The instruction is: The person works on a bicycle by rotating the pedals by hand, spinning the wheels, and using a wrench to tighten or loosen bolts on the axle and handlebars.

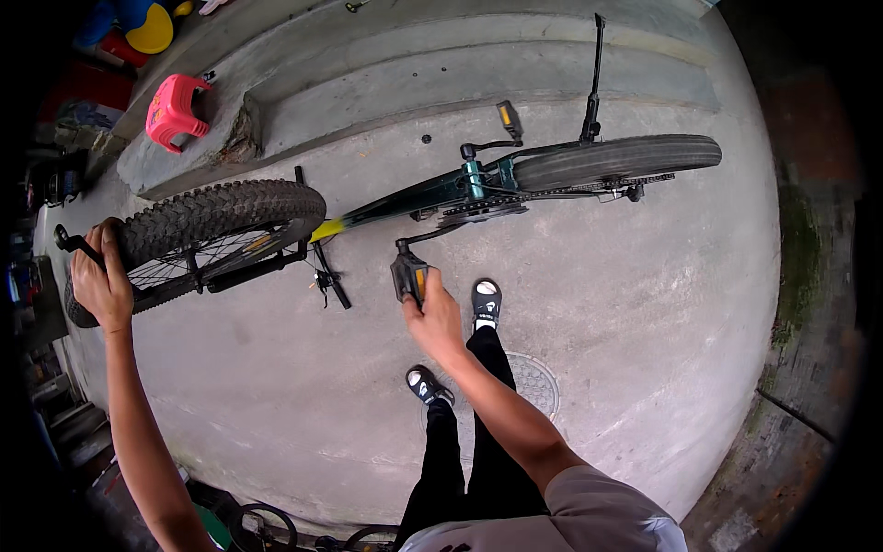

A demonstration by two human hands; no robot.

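The bike [395, 204] is upside down on the gray floor [625, 304], close to the floor's far edge, by the steps [515, 83]. Its front wheel [221, 204] points to the floor's left edge, and its back wheel [625, 158] points to the right edge. The frame is dark green, with a bit of yellow near the front wheel.

The right hand [437, 322] has its fingers closed around the near pedal [405, 274], which is black with an orange strip. The left hand [101, 287] is at the left end of the front wheel. Its fingers are bent there, and a black stick [74, 242] with a round end pokes out beside them. I cannot tell if they hold the stick, the tire or both.

The far pedal [509, 121] and the kickstand [593, 97] stick out toward the steps. The handlebar [342, 293] is down low, under the front wheel. The chain [589, 191] runs beside the back wheel.

The person's two black sandals [486, 299] are on the floor just below the bike, near a round lid [541, 382]. A pink stool [175, 110] sits on the ledge at the floor's far left corner.
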